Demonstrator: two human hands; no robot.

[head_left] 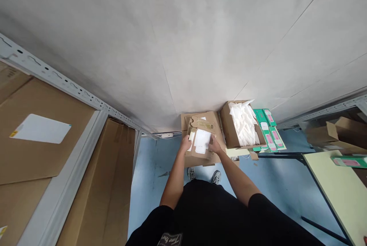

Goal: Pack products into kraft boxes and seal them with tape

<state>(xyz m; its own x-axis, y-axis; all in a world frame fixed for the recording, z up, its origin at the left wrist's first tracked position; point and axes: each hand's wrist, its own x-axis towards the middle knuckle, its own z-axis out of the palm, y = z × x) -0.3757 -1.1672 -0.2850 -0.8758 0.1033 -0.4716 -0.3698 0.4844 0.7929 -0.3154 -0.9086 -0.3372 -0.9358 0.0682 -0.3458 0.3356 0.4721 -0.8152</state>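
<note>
Both my hands grip a small cardboard box above a larger brown carton (218,123). My left hand (186,143) is closed on its left side, and my right hand (214,145) holds its right side. Yellowish tape runs across the far part of the small cardboard box (200,124). White flat pieces (202,139) show on its near part; whether they lie inside or are stuck on top, I cannot tell. Most of the larger carton's top is covered by the held box.
Right of the carton, an open box (229,125) holds a heap of white packets (243,123). Several green-and-pink boxes (269,139) lie beyond it. Metal shelving (86,95) with big cartons (43,131) rises at left. A pale table (329,181) stands at right; a wall is ahead.
</note>
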